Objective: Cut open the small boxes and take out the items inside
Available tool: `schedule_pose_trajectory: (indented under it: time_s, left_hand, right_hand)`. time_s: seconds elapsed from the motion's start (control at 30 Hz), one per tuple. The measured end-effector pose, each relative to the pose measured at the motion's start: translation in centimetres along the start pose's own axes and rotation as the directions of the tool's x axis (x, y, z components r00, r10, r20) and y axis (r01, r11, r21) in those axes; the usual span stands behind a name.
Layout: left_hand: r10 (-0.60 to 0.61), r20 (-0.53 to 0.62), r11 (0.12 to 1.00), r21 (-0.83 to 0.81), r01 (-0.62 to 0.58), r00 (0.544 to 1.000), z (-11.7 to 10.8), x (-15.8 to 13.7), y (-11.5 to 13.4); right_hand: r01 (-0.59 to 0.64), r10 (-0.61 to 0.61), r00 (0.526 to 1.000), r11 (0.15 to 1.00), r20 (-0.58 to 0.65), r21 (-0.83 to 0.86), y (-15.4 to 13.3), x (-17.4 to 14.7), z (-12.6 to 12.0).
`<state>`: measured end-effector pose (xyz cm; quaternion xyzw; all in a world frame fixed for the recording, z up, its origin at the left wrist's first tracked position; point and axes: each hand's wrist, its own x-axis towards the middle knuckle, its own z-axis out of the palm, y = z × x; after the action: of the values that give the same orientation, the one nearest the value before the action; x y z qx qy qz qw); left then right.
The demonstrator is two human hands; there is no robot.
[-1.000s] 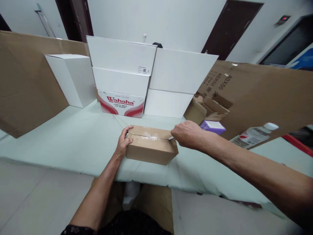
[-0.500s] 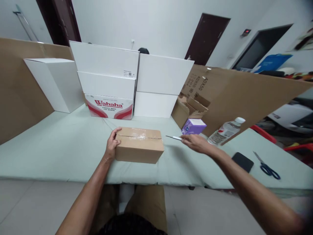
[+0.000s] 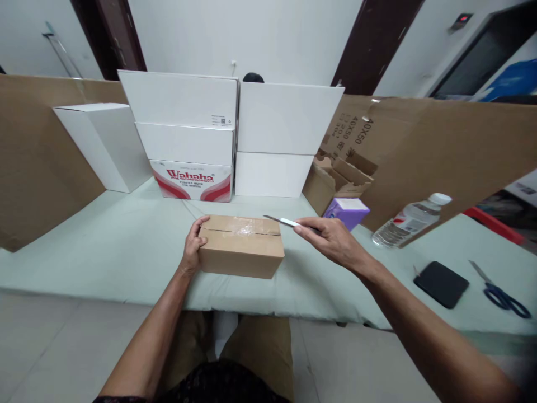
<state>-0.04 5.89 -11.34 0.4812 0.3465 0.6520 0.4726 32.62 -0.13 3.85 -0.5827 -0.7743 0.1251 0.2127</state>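
A closed brown cardboard box [image 3: 241, 246] sits near the front of the table, clear tape [image 3: 243, 225] stuck across its top seam. My left hand [image 3: 194, 243] grips the box's left end, thumb on top. In my right hand [image 3: 329, 238] is a utility knife [image 3: 289, 222] with a thin blade, a white section and a dark end partly covered by my fingers. The blade points left and shows over the box's right back corner; whether it touches the cardboard I cannot tell.
Tall white boxes and a red-printed Wahaha carton [image 3: 195, 182] stand behind. To the right are an open cardboard box [image 3: 319, 187], a purple pack [image 3: 346, 212], a water bottle [image 3: 409, 221], a black pouch [image 3: 441, 284] and scissors [image 3: 499, 292]. Cardboard panels [image 3: 436, 140] border the table.
My right hand has brought the knife leftward, from beside the box to over its right end. My left hand keeps its grip. The view has shifted slightly.
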Motion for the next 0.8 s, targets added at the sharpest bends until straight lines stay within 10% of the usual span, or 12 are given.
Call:
schedule_pose_trajectory:
  time_s: [0.3,0.8]
  left_hand:
    - [0.007,0.019,1.0,-0.013,-0.007,1.0,0.2,0.1,0.2]
    - [0.003,0.03,1.0,-0.008,-0.003,1.0,-0.3,0.0,-0.1]
  right_hand:
    - [0.33,-0.159,0.911,0.835,0.382,-0.441,-11.6,8.4,3.7]
    - [0.389,0.064,0.826,0.654,0.56,-0.649,-11.0,7.7,-1.1]
